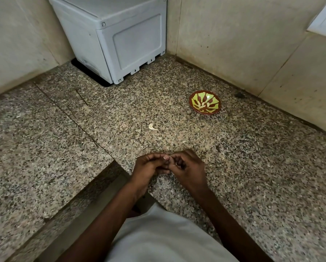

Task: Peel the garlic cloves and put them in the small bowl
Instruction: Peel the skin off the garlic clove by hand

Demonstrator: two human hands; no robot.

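Fingers [159, 157] of both hands are curled inward and brought together at 6 o'clock over the counter [252, 167]. Left hand [149, 167] and right hand [188, 167] meet fingertip to fingertip. A small pale object, judged to be a garlic clove [169, 158], is glimpsed pinched between them; it is almost wholly hidden, so skin on or off cannot be told. Both hands are recorded as clamped on it.

A second clove [152, 126], pale with a curved tail, is seen lying loose on the counter at 12 o'clock from the hands, apart from everything. Whether it is peeled, or only a husk, cannot be resolved.

Bowl [204, 104], red-brown with a green pattern, is noted at 1 o'clock from the hands, well apart, near the right wall [234, 44]. A few pale pieces appear to lie inside, possibly peeled cloves, though they are hard to separate from the pattern.

A grey box [120, 40] stands in the far corner at 11 o'clock.

Step in hand, as judged: peeling of the held clove. Task is taken to be partly done, given the likely contents of the bowl.

Next move, as judged: skin is to be stripped fully with the fingertips, then the bare clove carried by one hand toward 1 o'clock and released over the bowl. The loose piece would then need to be checked.
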